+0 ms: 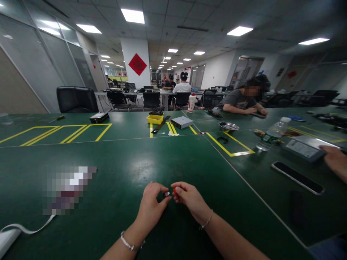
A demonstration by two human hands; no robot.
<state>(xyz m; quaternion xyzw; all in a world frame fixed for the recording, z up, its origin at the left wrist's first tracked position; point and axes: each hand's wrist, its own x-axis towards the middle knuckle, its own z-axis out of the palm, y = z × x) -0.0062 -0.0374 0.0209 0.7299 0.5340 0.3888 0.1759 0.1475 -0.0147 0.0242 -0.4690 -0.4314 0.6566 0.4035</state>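
Low over the green table (119, 159), both my hands are close together with the fingertips nearly meeting. Between thumb and fingers, my left hand (153, 202) pinches a small dark and silvery piece (166, 194), too small to name. My right hand (191, 198) is closed on a small orange-red piece (175, 191), partly covered by the fingers. A narrow gap separates the two pieces.
A blurred flat item (70, 189) with a white cable lies left. On the right are a phone (298, 177), a water bottle (273, 134), a metal box (306, 148) and another person's hand (336, 162). Farther back stand a yellow tray (155, 120), grey box (181, 122) and metal bowl (229, 126).
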